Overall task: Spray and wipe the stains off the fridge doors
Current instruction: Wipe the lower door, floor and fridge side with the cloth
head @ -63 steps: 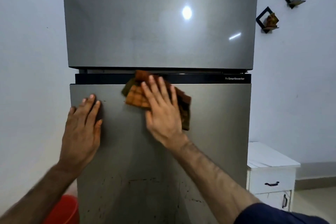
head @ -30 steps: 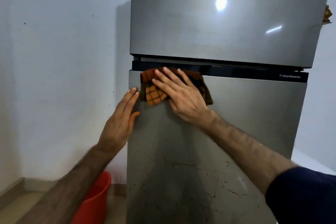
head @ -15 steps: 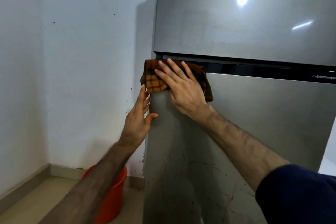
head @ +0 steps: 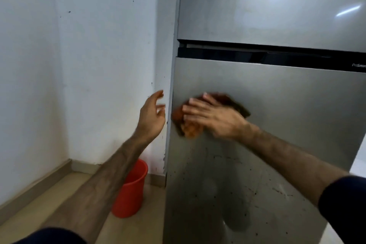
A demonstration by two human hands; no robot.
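A tall grey fridge fills the right side, with an upper door (head: 267, 10) and a lower door (head: 287, 109) split by a black strip. My right hand (head: 213, 117) lies flat, fingers straight, pressing an orange-brown checked cloth (head: 190, 127) against the lower door near its left edge; both are motion-blurred. Dark specks and streaks (head: 227, 164) mark the lower door below the cloth. My left hand (head: 152, 117) hovers off the fridge's left edge, fingers loosely spread, holding nothing. No spray bottle is in view.
A red bucket (head: 130, 190) stands on the beige floor at the fridge's left foot. A white wall (head: 79, 65) runs close along the fridge's left side, leaving a narrow corner.
My right hand has swept the cloth down from the black strip onto the lower door. My left hand has come off the door's edge and now hangs free.
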